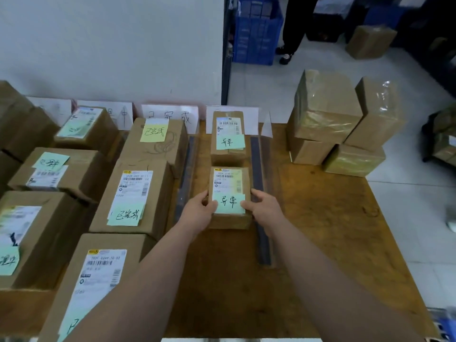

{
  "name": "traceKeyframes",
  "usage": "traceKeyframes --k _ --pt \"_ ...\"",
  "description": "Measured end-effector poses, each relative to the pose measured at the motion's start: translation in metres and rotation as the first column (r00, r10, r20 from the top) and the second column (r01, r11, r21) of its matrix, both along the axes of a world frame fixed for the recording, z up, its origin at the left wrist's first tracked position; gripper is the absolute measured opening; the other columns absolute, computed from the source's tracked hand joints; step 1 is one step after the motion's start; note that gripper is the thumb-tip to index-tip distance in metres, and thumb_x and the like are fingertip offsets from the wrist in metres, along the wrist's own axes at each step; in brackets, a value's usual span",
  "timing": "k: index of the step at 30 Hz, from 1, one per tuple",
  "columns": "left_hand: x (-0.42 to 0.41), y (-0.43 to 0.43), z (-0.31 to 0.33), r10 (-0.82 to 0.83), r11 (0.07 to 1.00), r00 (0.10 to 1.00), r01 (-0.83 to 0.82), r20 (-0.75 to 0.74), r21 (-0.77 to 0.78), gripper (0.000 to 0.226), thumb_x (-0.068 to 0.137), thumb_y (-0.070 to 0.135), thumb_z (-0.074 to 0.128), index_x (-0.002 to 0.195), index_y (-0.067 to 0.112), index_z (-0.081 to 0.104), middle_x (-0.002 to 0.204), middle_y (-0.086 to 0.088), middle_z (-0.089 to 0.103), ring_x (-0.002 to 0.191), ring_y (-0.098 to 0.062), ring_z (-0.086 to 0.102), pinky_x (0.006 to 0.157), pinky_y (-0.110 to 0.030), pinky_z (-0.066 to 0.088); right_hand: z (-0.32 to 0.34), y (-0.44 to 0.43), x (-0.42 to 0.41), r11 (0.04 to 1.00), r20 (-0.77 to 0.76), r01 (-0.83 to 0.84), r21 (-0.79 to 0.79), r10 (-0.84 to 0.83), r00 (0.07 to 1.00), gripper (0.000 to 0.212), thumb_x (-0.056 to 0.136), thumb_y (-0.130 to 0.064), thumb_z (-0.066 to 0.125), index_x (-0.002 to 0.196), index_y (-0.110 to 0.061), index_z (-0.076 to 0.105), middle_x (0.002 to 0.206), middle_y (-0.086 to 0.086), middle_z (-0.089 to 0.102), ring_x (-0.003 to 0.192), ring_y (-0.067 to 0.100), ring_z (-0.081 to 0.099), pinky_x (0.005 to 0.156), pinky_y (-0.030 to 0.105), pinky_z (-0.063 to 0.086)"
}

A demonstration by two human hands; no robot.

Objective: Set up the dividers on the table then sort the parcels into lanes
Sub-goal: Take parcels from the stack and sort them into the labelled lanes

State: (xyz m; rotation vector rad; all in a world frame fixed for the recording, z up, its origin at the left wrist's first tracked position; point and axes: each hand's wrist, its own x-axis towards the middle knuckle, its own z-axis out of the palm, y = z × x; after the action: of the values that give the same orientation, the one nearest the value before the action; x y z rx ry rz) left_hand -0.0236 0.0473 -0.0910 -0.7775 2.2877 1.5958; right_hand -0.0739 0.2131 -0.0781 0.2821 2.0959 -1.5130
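Fingers (206, 196) of both hands are curling round the near end of a small parcel (229, 183), with the thumbs pressing on its green note (229, 204). Both forearms are reaching straight forward, with the left hand (197, 213) gripping the parcel's left side and the right hand (264, 208) its right. The parcel is lying on the wooden table (333, 218), in the lane between the left divider strip (185, 174) and the right divider strip (257, 169). Farther along that lane, a second parcel (228, 146) is sitting slightly apart, before a white sign card (250, 119).
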Motion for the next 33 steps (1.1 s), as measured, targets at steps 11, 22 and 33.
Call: traceKeyframes --k 11,22,33 --pt "-0.003 0.005 -0.010 0.035 0.999 0.999 -0.035 -0.006 -0.030 0.047 0.102 0.024 0.048 0.148 0.025 0.038 0.132 -0.003 0.061 0.114 -0.017 0.062 0.067 -0.023 0.057 -0.011 -0.003 -0.004 1.000 -0.028 -0.010 0.022 0.011 1.000 0.053 0.092 -0.012 0.062 0.141 -0.017 0.044 0.127 0.005 0.061 0.090 0.008 0.061 0.066 0.021 0.056" --pt "-0.013 0.011 0.036 -0.207 0.898 0.965 0.123 -0.160 -0.422 0.036 0.100 0.032 0.051 0.135 0.026 0.050 0.133 0.001 0.060 0.106 -0.017 0.067 0.062 -0.019 0.057 0.032 0.006 0.003 0.955 -0.314 -0.044 0.295 0.140 0.939 0.054 0.094 -0.026 0.060 0.144 -0.020 0.041 0.143 0.002 0.049 0.125 0.017 0.053 0.083 0.022 0.049" --pt "-0.042 0.072 0.137 -0.491 0.705 0.822 0.179 -0.290 -0.686 0.043 0.099 0.038 0.048 0.139 0.020 0.048 0.135 -0.002 0.057 0.115 -0.019 0.058 0.095 -0.034 0.050 0.114 0.079 -0.001 0.841 -0.541 0.098 0.532 0.248 0.804 0.048 0.096 -0.031 0.055 0.142 -0.021 0.044 0.145 -0.002 0.047 0.132 0.013 0.043 0.106 0.025 0.034"
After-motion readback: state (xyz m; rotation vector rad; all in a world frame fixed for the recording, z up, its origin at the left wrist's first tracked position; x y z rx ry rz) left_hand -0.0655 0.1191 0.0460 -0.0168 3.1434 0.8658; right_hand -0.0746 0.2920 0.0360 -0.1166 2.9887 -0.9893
